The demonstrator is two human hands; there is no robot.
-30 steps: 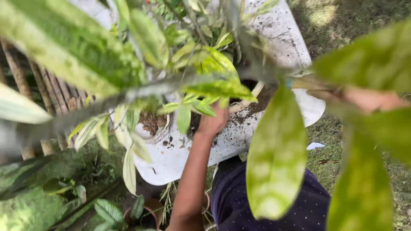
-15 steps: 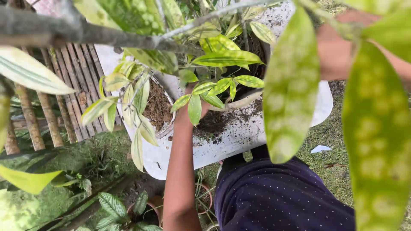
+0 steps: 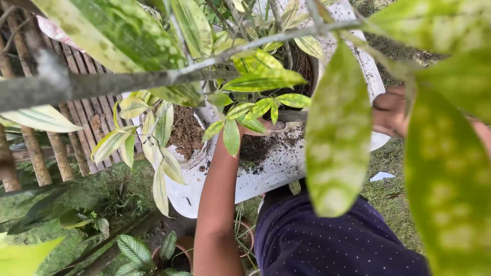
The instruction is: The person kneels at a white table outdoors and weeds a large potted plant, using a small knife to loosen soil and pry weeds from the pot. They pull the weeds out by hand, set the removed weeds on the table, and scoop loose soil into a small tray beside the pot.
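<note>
Head view. Since half a second ago our view has shifted: the white tabletop (image 3: 286, 168) sits a little higher in frame, the big spotted leaf (image 3: 335, 138) has swung toward centre, and the left hand (image 3: 258, 127) has stayed low among the variegated leaves of the plant (image 3: 255, 82).

Left hand: forearm runs up from the bottom edge; the hand itself is mostly hidden behind small green-and-yellow leaves. It rests at the base of the plant, beside a dark pile of loose soil (image 3: 258, 148) spilled on the tabletop. We cannot tell whether the grip is closed on a stem or merely pressed to the soil.

Right hand (image 3: 391, 112): at the right edge of the tabletop, fingers curled together, partly covered by a leaf. What it clamps, if anything, is hidden.

A smaller pot (image 3: 186, 135), filled with brown soil, stands on the tabletop just left of the left hand, apart from it.

Progress, as we judge it: one pot already holds soil; loose soil is still scattered, and the plant is still being handled at its base. Plant lies directly over the left grip.

Bamboo fence (image 3: 61, 148) and grass (image 3: 404, 214) lie beyond.
</note>
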